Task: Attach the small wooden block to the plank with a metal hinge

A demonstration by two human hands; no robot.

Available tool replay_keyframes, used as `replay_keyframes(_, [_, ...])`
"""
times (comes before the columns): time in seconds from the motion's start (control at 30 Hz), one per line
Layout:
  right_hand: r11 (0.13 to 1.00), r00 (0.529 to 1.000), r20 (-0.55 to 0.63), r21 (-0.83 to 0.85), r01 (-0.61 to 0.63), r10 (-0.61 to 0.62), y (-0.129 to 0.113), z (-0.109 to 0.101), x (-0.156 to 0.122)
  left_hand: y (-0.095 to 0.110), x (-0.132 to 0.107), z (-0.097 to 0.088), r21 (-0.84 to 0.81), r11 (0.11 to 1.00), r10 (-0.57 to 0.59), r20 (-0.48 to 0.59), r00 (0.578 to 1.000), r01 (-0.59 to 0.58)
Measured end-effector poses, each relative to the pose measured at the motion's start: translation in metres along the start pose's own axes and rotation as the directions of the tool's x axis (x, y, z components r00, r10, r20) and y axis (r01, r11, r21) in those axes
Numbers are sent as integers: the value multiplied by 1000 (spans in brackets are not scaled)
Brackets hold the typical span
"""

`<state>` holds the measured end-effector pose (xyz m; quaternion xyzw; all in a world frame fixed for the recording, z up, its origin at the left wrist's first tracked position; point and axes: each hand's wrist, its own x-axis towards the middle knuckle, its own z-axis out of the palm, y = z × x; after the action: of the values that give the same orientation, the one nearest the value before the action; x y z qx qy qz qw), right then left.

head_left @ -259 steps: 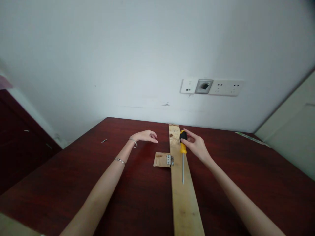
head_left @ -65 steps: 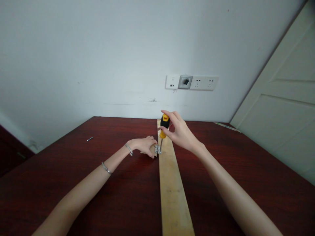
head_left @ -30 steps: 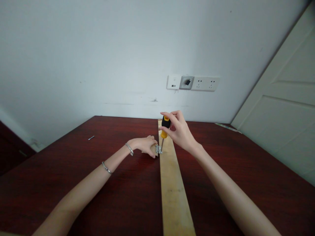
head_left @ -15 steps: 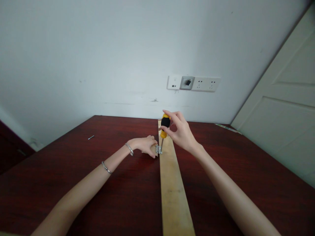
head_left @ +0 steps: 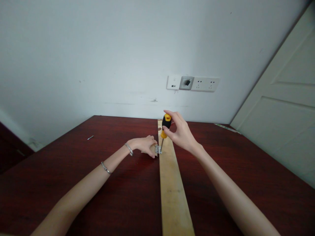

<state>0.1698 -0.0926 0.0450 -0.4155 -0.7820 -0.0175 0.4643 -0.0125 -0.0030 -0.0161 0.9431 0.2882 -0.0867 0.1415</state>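
Observation:
A long pale wooden plank [head_left: 172,183] lies lengthwise on the dark red table [head_left: 73,170]. At its left edge sits a small metal hinge [head_left: 157,149]. My left hand [head_left: 145,146] is closed, fingers pressed on the hinge and on a small wood piece mostly hidden beneath it. My right hand [head_left: 181,132] grips the black and yellow handle of a screwdriver [head_left: 165,125], which stands nearly upright with its tip down on the hinge. Two silver bracelets circle my left wrist and forearm.
A small loose screw [head_left: 90,137] lies far left on the table. A row of wall sockets [head_left: 192,83] is on the white wall behind. A white door [head_left: 283,114] stands at the right. A thin flat strip [head_left: 225,127] lies near the table's back right corner.
Earlier the screwdriver lay flat on the plank and the hinge piece lay uncovered. It now stands on the hinge, held by my left hand. Over the last second my right fingers shifted round the handle.

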Motion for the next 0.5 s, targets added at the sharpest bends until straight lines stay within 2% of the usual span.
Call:
replay_keyframes(0.27, [996,999,7,-73,-50,51,1,2,-1,-3,2,2,12,1000,1,-11,1000,-1])
replay_keyframes(0.5, [998,999,32,-57,0,2,-1,1,-1,-1,2,1,16,1000,-11,2,1000,11])
